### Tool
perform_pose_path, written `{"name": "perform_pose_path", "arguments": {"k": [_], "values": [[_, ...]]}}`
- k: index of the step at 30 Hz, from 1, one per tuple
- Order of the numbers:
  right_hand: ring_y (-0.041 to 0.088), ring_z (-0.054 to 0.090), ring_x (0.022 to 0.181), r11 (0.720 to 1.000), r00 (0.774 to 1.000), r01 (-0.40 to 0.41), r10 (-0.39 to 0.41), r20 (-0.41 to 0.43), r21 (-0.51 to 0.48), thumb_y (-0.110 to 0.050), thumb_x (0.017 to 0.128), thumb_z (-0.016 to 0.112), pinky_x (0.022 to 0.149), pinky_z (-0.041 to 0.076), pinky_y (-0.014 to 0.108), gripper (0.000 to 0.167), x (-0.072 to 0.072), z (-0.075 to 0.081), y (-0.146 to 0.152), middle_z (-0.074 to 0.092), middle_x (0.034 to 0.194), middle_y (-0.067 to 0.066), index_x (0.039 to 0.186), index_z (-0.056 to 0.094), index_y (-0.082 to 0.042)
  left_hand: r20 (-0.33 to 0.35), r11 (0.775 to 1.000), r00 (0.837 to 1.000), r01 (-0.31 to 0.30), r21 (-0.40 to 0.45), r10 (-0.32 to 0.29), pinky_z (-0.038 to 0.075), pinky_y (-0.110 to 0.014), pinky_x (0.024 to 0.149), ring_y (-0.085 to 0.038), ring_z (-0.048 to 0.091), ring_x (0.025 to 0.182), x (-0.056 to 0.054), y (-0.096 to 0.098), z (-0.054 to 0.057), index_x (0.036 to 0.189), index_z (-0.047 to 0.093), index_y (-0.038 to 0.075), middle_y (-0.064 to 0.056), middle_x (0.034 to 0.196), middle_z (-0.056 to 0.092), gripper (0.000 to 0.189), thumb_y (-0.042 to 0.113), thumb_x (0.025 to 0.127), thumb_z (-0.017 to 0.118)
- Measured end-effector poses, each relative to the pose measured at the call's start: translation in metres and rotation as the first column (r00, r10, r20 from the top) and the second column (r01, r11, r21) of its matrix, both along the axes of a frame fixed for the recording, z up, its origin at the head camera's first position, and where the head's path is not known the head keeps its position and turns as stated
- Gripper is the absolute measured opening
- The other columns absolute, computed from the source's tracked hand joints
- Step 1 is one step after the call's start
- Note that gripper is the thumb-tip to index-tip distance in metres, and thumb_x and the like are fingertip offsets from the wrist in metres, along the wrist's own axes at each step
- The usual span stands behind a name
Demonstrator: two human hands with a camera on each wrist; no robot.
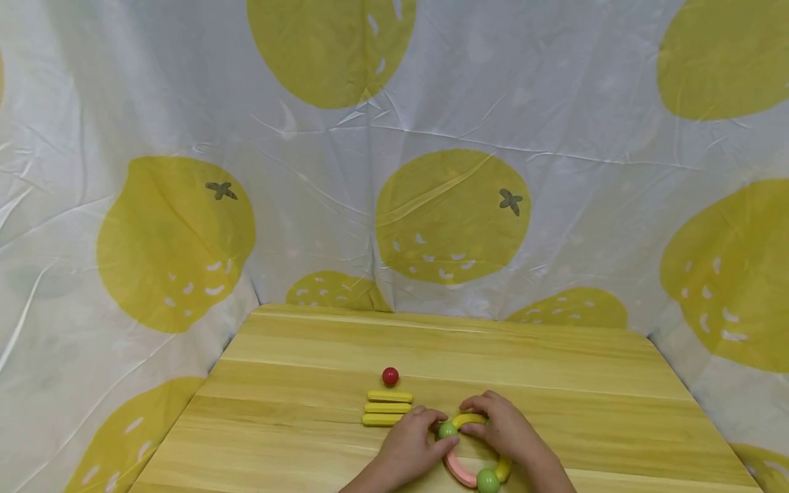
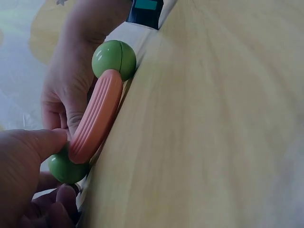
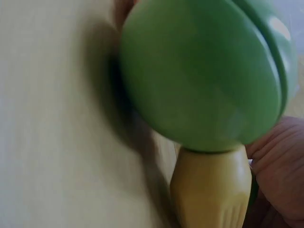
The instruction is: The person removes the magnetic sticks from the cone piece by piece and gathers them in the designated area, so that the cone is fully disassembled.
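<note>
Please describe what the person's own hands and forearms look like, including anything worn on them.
No gloves show on the left hand or right hand, and no sleeves on the visible parts of the left forearm and right forearm. The left wrist view shows a black device with a teal panel, seemingly worn at the right forearm.

Lettering, brands, numbers, signs: none I can read. Wrist device point(image 2: 144, 20) behind my right hand point(image 1: 507, 428): teal panel point(image 2: 146, 4), any characters illegible. Green ball point(image 1: 447, 431) in my left hand point(image 1: 414, 439), pink bar point(image 2: 97, 116) touching it, yellow bar point(image 1: 472, 418) in my right hand: no legible marking. Yellow sticks point(image 1: 385, 408) just beyond my left hand: likewise. Cloth point(image 1: 320, 178) well beyond both hands: fruit print, no legible wording.
</note>
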State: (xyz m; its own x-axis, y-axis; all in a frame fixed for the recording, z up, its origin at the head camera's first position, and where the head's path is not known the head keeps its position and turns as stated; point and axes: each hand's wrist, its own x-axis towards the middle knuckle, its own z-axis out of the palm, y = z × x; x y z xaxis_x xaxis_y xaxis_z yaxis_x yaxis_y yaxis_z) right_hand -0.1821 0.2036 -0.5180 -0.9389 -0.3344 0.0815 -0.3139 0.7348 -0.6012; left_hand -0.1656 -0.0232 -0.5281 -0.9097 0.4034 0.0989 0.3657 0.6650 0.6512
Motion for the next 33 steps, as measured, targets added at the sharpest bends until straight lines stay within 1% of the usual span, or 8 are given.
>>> {"name": "perform_pose_path", "arguments": {"k": [6, 10, 16, 21, 25, 33], "values": [[-0.001, 0.055, 0.083, 1.0, 1.0, 0.003, -0.003, 0.026, 0.008, -0.047, 0.087, 0.075, 0.075, 0.051, 0.025, 0.019, -0.001, -0.001, 0.0, 0.06, 0.092, -0.015, 0.099, 0.075, -0.031, -0.021, 1.0, 1.0, -0.02, -0.009, 0.02, 0.055, -0.029, 0.084, -0.004, 0.062, 0.093, 0.001, 0.0, -0.003, 0.113, 0.075, 0.02, 0.011, 0.102, 0.066, 0.04, 0.053, 0.09, 0.073], [0.001, 0.056, 0.084, 1.0, 0.999, 0.003, -0.003, 0.049, 0.018, -0.047, 0.088, 0.074, 0.075, 0.051, 0.026, 0.017, -0.001, -0.001, 0.0, 0.061, 0.092, -0.015, 0.097, 0.074, -0.033, -0.035, 1.0, 0.999, -0.017, -0.005, 0.017, 0.055, -0.032, 0.089, -0.007, 0.064, 0.1, 0.001, 0.0, -0.004, 0.111, 0.073, 0.021, 0.011, 0.106, 0.068, 0.038, 0.053, 0.09, 0.073], [0.002, 0.058, 0.086, 1.0, 0.999, 0.007, -0.008, 0.041, 0.017, -0.045, 0.088, 0.075, 0.076, 0.052, 0.027, 0.015, -0.001, 0.0, 0.0, 0.062, 0.094, -0.015, 0.097, 0.074, -0.032, -0.07, 1.0, 0.998, -0.008, -0.001, 0.007, 0.056, -0.034, 0.091, -0.011, 0.067, 0.106, 0.0, 0.001, -0.006, 0.111, 0.071, 0.02, 0.008, 0.109, 0.071, 0.036, 0.051, 0.091, 0.073], [0.002, 0.058, 0.086, 1.0, 0.999, 0.009, -0.01, 0.04, 0.02, -0.044, 0.088, 0.075, 0.075, 0.052, 0.027, 0.016, 0.0, 0.0, -0.001, 0.063, 0.094, -0.014, 0.097, 0.074, -0.031, -0.088, 1.0, 0.996, -0.007, 0.006, 0.008, 0.056, -0.034, 0.092, -0.01, 0.066, 0.105, 0.0, 0.0, -0.007, 0.11, 0.07, 0.021, 0.009, 0.108, 0.07, 0.034, 0.05, 0.092, 0.073], [0.003, 0.059, 0.086, 1.0, 0.999, 0.012, -0.013, 0.037, 0.024, -0.045, 0.088, 0.075, 0.076, 0.052, 0.027, 0.016, 0.0, 0.0, -0.001, 0.063, 0.094, -0.014, 0.097, 0.074, -0.031, -0.116, 1.0, 0.993, -0.001, 0.02, 0.003, 0.056, -0.032, 0.09, -0.008, 0.065, 0.103, 0.0, -0.001, -0.009, 0.111, 0.07, 0.022, 0.01, 0.109, 0.069, 0.032, 0.047, 0.091, 0.075], [0.004, 0.06, 0.087, 1.0, 0.998, 0.019, -0.02, 0.051, 0.021, -0.045, 0.087, 0.076, 0.076, 0.052, 0.028, 0.017, -0.001, 0.0, -0.001, 0.064, 0.095, -0.013, 0.097, 0.074, -0.031, -0.158, 0.998, 0.987, 0.021, 0.059, -0.011, 0.053, -0.023, 0.083, 0.001, 0.057, 0.093, -0.001, -0.001, -0.013, 0.11, 0.068, 0.023, 0.011, 0.108, 0.066, 0.03, 0.042, 0.089, 0.079]]}}
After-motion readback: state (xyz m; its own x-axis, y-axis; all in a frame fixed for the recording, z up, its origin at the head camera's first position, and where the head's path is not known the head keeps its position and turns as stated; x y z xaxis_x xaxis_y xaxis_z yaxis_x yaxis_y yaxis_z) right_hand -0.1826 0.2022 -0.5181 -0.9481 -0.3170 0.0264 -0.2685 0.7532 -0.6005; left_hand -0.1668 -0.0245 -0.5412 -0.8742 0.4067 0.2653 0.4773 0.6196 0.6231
